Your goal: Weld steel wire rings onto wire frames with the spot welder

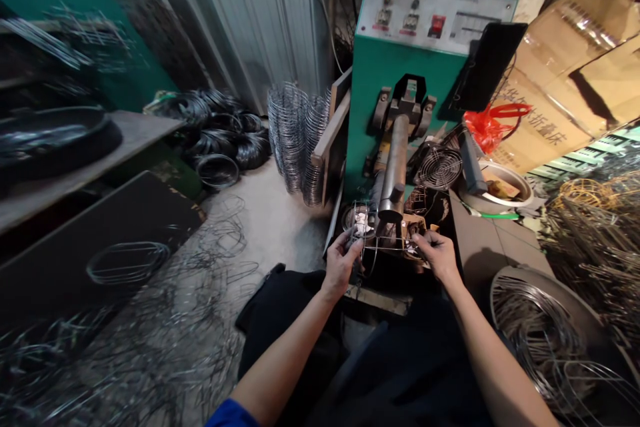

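A thin wire frame (385, 247) with a straight rod and curved wires spans the space between my hands. My left hand (342, 261) pinches its left end, where several wires cross. At the right end, my right hand (436, 253) has its fingers closed on the rod. Both hands are just below the thick metal cylinder (395, 167) of a green machine (363, 107). Small parts in the dark tray under the cylinder are partly hidden by the wires and hands.
Stacked wire rings (295, 140) stand left of the machine. Loose wires litter the floor (270, 240). A basin of wire pieces (540, 327) is at lower right, a white bowl (523, 193) above it, and a cardboard box (565, 80) behind. A black board (120, 240) lies left.
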Available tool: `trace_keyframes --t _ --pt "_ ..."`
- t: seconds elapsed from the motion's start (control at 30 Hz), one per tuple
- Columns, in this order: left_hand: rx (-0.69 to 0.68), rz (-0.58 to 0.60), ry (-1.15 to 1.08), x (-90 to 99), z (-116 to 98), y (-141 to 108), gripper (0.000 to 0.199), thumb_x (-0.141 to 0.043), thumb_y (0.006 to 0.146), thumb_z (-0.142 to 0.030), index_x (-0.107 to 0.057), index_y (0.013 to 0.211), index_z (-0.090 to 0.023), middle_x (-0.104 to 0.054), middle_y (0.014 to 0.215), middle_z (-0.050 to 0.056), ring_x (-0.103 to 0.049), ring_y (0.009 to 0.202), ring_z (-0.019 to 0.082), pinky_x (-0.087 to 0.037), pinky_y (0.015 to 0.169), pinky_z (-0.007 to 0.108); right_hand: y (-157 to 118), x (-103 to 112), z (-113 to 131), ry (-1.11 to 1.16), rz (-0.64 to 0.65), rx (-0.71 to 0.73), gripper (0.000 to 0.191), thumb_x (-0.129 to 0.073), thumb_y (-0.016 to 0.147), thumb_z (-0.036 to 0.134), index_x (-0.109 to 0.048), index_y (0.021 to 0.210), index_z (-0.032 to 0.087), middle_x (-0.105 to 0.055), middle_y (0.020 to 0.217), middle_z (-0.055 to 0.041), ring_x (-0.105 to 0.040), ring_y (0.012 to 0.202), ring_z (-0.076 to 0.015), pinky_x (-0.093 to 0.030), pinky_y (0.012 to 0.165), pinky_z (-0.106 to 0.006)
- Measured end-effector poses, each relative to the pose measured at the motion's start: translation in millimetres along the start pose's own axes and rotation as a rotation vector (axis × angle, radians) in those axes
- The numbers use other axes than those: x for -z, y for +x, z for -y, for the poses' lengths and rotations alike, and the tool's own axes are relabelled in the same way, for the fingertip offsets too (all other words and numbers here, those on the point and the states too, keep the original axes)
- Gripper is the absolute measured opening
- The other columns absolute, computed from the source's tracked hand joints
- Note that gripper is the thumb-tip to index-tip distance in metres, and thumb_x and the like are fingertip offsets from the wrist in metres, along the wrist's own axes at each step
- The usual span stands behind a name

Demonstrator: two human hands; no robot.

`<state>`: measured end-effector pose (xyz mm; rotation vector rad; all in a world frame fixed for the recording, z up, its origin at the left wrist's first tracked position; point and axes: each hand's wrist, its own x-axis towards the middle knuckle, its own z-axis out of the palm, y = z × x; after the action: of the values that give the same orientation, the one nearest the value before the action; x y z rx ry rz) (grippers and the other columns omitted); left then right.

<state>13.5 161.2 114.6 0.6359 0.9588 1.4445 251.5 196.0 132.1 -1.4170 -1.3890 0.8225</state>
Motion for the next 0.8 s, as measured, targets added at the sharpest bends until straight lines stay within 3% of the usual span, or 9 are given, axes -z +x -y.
trace_keyframes --t 0.4,0.57,0.67,0.73,0.8 --pt "0.026 -0.005 0.052 -0.1 -4.6 2.7 0.07 -0.084 0.07 -0.05 -0.064 0.125 -0.012 -0.051 0.053 -0.008 -0.044 0.037 0.007 -0.045 0.037 0.02 2.2 0.0 -3.1 -0.042 -0.005 0.009 0.061 -0.073 0.075 0.063 -0.036 0.052 0.021 -0.033 0.054 0.0052 -0.03 0.056 -0.0107 -0.025 0.055 -0.027" --pt "0.023 -0.025 0.119 1.2 -10.9 -0.7 0.058 -0.087 0.065 -0.045 -0.07 0.111 -0.014 -0.058 0.06 -0.006 -0.049 0.044 0.007 -0.046 0.043 0.019 -1.9 -2.6 -7.2 -0.132 -0.07 0.08 0.053 -0.068 0.08 0.063 -0.043 0.057 0.021 -0.04 0.061 0.0034 -0.038 0.062 -0.0132 -0.031 0.06 -0.028" --pt "0.004 -0.059 0.173 -1.3 -11.1 5.9 0.05 -0.087 0.061 -0.038 -0.071 0.103 -0.015 -0.062 0.066 -0.006 -0.05 0.044 0.008 -0.045 0.042 0.02 5.3 32.0 -32.7 -0.249 -0.13 0.099 0.041 -0.065 0.086 0.059 -0.056 0.075 0.021 -0.058 0.08 0.0002 -0.053 0.077 -0.0156 -0.041 0.071 -0.027" --pt "0.003 -0.055 0.208 -3.2 -9.7 9.1 0.046 -0.086 0.06 -0.035 -0.07 0.099 -0.016 -0.062 0.067 -0.006 -0.051 0.045 0.009 -0.045 0.042 0.021 -0.6 75.6 -56.3 -0.445 -0.145 -0.089 0.033 -0.06 0.092 0.054 -0.061 0.094 0.021 -0.065 0.096 -0.0013 -0.058 0.089 -0.0162 -0.044 0.08 -0.026" --pt "0.003 -0.046 0.242 -4.2 -9.0 8.5 0.042 -0.085 0.062 -0.036 -0.07 0.096 -0.017 -0.059 0.062 -0.007 -0.051 0.046 0.01 -0.045 0.043 0.022 -19.9 125.3 -80.5 -0.662 -0.156 -0.376 0.029 -0.056 0.098 0.046 -0.061 0.111 0.021 -0.068 0.111 -0.0051 -0.06 0.101 -0.0176 -0.045 0.088 -0.026"
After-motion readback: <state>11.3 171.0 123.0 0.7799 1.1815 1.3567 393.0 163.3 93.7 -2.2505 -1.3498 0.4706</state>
